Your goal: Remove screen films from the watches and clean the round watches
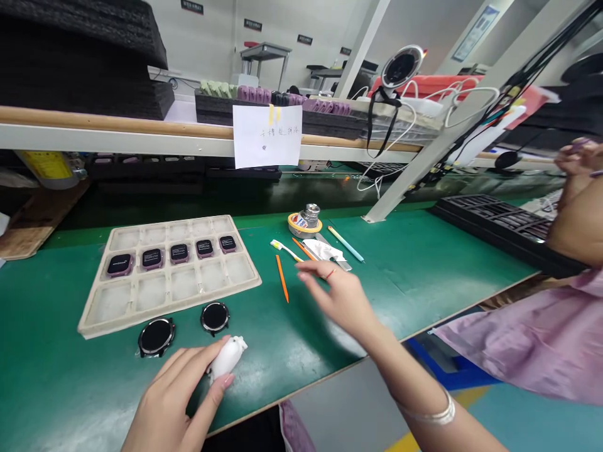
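Far left on the green desk lies a cream compartment tray. Its middle row holds five purple square watches, screens up; the compartments in the front and back rows hold nothing visible.

Just in front of the tray, two round black watch faces lie flat on the desk, side by side and slightly apart.

The left hand rests near the desk's front edge, just beside the right-hand round face. Its grip is pressed together on a white wad of cloth, pinched between thumb and fingers. The wad sits against the desk surface.

Right of the tray, an orange stick lies on the desk. Behind it are a toothbrush, a crumpled white wipe, a teal pen and a tape roll with a small metal container set in it.

The right hand hovers above the desk, near the orange stick and just in front of the wipe. Its grip is spread, fingers loose, holding nothing. A silver bangle circles the wrist.

At the far right, another person in a pink garment stands beside the desk, with a hand raised.
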